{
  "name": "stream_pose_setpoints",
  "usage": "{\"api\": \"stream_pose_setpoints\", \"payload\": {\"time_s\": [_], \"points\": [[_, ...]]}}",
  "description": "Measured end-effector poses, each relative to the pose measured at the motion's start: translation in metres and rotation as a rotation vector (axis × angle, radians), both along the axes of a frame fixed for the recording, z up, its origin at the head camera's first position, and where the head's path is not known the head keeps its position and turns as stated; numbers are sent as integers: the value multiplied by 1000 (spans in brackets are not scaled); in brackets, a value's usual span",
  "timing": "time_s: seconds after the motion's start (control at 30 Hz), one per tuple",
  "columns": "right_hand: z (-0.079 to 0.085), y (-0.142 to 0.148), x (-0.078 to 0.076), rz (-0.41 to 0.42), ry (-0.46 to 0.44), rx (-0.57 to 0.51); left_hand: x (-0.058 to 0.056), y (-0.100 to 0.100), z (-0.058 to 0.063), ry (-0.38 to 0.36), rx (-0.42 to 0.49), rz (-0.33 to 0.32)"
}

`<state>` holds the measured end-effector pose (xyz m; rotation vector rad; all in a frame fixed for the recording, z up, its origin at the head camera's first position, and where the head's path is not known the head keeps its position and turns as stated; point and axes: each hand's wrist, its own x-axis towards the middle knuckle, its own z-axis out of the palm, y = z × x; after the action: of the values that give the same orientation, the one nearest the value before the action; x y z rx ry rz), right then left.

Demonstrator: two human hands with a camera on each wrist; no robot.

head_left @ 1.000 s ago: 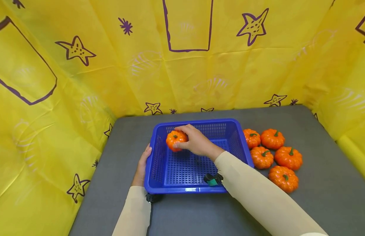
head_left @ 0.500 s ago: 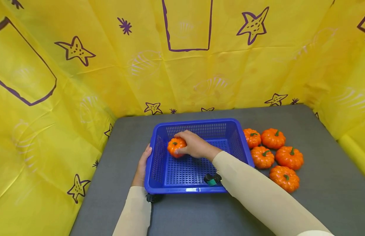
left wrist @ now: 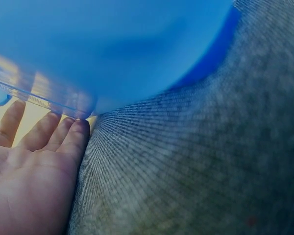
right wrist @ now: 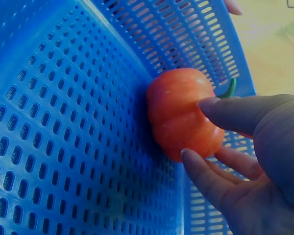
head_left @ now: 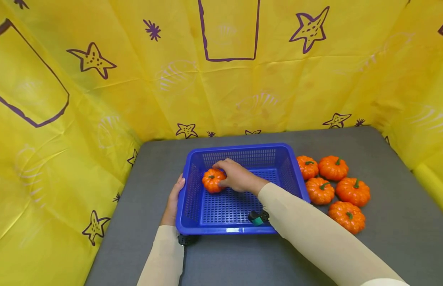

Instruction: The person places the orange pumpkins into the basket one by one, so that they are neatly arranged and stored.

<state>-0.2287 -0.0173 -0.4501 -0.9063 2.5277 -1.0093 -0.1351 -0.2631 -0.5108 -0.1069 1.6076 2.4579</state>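
Observation:
In the head view a blue plastic basket (head_left: 239, 230) with slotted walls stands on the grey table. Inside, by its left wall, is a small orange pumpkin (head_left: 212, 182) with a green stem. My right hand (head_left: 239, 176) reaches in from the right and holds this pumpkin between thumb and fingers. The right wrist view shows the thumb and fingertips on opposite sides of the pumpkin (right wrist: 179, 115), close over the basket floor. My left hand (head_left: 173, 200) lies along the outside of the left wall; in the left wrist view its nearly straight fingers (left wrist: 39, 134) touch the basket's side.
Several more orange pumpkins (head_left: 353, 192) sit on the table (head_left: 221, 262) to the right of the basket, the nearest ones beside its right wall. A yellow cloth (head_left: 135, 99) with starfish drawings surrounds the table at the back and sides.
The right hand has lowered the pumpkin a little toward the basket floor, and the pumpkin has shifted slightly left in the last half second. The left hand stays at the basket's side.

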Motion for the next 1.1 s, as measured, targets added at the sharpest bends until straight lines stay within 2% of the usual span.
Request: {"api": "stream_pose_setpoints", "payload": {"time_s": [0.5,0.63,0.83,1.1], "points": [[-3,1,-4,-13,-51,-61,0,-1,-2,-55,-12,21],[-1,3,-5,-22,-72,-76,1,1,0,-45,5,7],[2,6,-7,-14,-107,-97,0,1,2,1,-22,-6],[8,14,-12,-10,-121,-134,-4,0,-2,51,-7,-18]]}}
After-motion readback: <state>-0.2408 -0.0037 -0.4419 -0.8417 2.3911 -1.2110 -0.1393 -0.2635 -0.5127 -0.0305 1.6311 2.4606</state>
